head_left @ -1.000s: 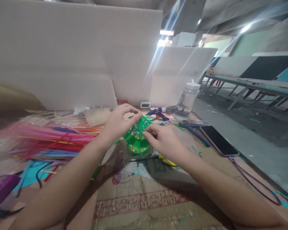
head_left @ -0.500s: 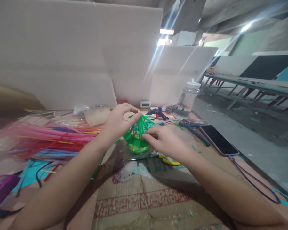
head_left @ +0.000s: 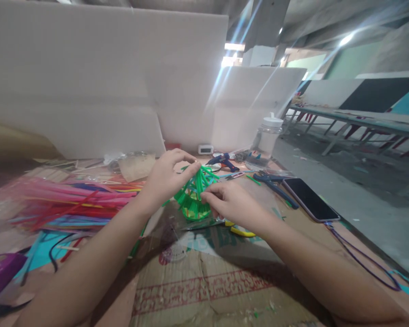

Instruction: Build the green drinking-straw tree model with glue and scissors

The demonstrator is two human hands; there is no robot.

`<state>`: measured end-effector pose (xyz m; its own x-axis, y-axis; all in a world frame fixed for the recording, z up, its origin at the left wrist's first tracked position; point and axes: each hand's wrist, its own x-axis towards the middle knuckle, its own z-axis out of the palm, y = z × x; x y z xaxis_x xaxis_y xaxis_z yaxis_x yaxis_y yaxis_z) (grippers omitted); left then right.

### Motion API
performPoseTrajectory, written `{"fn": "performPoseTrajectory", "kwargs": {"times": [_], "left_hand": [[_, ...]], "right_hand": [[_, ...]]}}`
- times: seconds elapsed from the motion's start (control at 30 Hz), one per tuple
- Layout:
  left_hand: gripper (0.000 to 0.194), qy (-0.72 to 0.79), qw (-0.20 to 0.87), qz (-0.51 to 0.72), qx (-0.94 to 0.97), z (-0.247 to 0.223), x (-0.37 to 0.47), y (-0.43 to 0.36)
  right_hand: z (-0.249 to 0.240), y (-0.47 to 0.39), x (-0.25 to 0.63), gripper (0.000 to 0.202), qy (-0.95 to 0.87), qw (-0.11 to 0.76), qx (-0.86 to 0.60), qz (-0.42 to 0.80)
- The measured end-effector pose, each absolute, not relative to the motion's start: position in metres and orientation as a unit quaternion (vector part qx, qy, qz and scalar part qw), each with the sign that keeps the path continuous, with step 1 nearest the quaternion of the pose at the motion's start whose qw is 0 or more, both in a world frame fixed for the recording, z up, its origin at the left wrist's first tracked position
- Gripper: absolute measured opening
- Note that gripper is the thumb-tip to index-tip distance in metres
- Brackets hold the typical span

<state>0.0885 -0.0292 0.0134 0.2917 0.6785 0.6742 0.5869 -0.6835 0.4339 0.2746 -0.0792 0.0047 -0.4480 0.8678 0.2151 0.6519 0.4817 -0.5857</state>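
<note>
A green cone-shaped object made of strips, with a wider ruffled base, stands at the centre of the table. My left hand pinches its top from the left, thumb and fingers together at the tip. On its right side my right hand has thumb and forefinger closed at the strips, around mid-height. Light blue and orange bits show between the green strips. Just below the base lie scissors with yellow handles, their blades pointing left.
Colourful strips lie left, near a purple tool. Behind are a small white clock, a blue glue gun and a clear bottle. Blue pliers and a phone sit right. White boards stand behind.
The view has shifted very slightly. Both hands keep nearly the same places on the green object, with my right fingers moved a touch to the left.
</note>
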Motion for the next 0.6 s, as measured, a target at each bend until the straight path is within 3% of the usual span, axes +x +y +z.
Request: {"fn": "performPoseTrajectory", "kwargs": {"times": [0.3, 0.6], "left_hand": [[0.018, 0.396, 0.040, 0.445, 0.802, 0.0125, 0.0880, -0.0286], [0.029, 0.378, 0.061, 0.445, 0.809, 0.0138, 0.0857, -0.0294]], "right_hand": [[0.0058, -0.0798, 0.2766, 0.034, -0.820, 0.262, -0.458, 0.223], [0.0083, -0.0812, 0.2736, 0.034, -0.826, 0.263, -0.456, 0.202]]}}
